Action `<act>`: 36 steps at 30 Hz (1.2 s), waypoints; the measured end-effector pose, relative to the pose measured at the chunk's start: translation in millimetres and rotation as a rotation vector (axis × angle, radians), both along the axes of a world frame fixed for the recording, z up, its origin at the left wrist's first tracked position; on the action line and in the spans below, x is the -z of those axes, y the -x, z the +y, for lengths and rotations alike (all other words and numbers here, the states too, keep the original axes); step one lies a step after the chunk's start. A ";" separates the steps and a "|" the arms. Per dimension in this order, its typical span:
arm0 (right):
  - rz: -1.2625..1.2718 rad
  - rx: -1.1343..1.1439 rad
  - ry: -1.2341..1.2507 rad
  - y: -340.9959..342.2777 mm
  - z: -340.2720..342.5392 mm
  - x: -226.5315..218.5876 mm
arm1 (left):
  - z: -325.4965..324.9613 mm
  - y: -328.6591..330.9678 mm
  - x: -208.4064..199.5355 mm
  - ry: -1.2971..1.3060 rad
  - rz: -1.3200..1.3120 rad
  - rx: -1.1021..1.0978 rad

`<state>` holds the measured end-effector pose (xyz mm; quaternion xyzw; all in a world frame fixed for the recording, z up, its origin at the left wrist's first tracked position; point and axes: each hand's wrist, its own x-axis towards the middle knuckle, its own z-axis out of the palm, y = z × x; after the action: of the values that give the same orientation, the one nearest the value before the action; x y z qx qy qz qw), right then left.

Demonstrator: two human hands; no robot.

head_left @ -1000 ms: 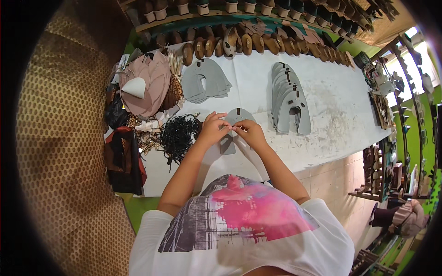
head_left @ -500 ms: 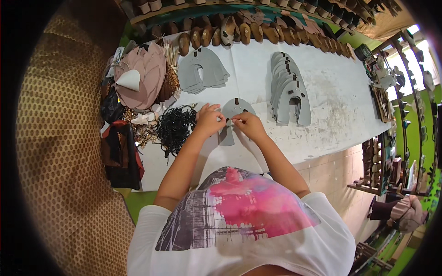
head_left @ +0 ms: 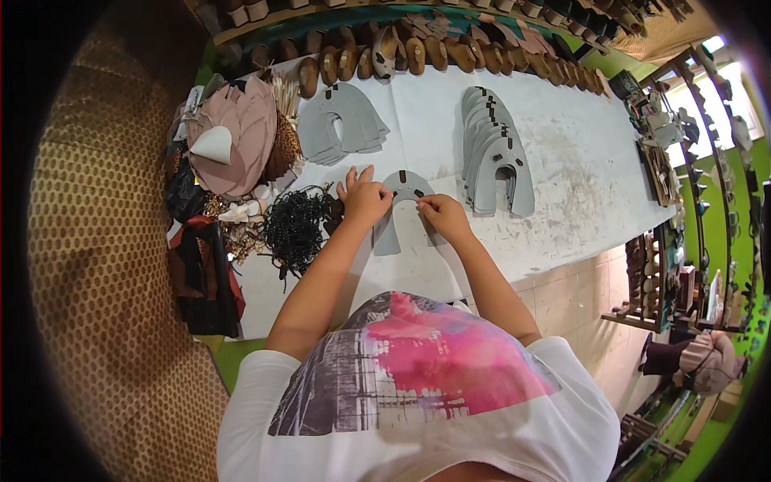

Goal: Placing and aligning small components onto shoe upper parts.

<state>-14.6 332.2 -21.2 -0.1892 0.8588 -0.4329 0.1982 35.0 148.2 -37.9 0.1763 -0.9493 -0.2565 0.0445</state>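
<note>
A grey horseshoe-shaped shoe upper (head_left: 386, 233) lies on the white-topped table in front of me, its curve away from me. Dark tabs sit at the top of its curve and on its right side. My left hand (head_left: 366, 202) pinches its left side with thumb and forefinger, the other fingers raised. On the right side, my right hand (head_left: 446, 218) has its fingertips closed at the inner edge, just below a dark tab. Whether a small piece lies within either pinch is hidden.
Overlapping grey uppers (head_left: 514, 181) lie to the right, another stack (head_left: 353, 128) far left. Black bead-like strings (head_left: 295, 229) are heaped beside my left forearm, with pinkish cut pieces (head_left: 249, 136) behind. Wooden shoe lasts (head_left: 415, 56) line the far edge; racks (head_left: 707, 177) stand at right.
My hands have moved apart, from close together over the opening to either side of the upper. A dark tab on its right side now shows. The whole view has shifted slightly.
</note>
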 end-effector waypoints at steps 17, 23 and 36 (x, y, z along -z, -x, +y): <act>0.377 0.058 -0.052 29.3 -25.5 15.0 | -4.3 1.8 -6.0 0.027 0.026 0.092; 0.383 0.011 -0.104 40.0 -33.2 22.1 | -2.3 4.7 -14.0 0.059 -0.024 0.119; 0.243 -0.005 -0.220 47.5 -39.8 19.0 | 0.2 -6.3 -13.1 0.230 0.182 0.225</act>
<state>-62.1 292.4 -40.3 -0.2193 0.9183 -0.3096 0.1133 41.3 148.4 -24.9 0.0390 -0.9781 -0.1644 0.1212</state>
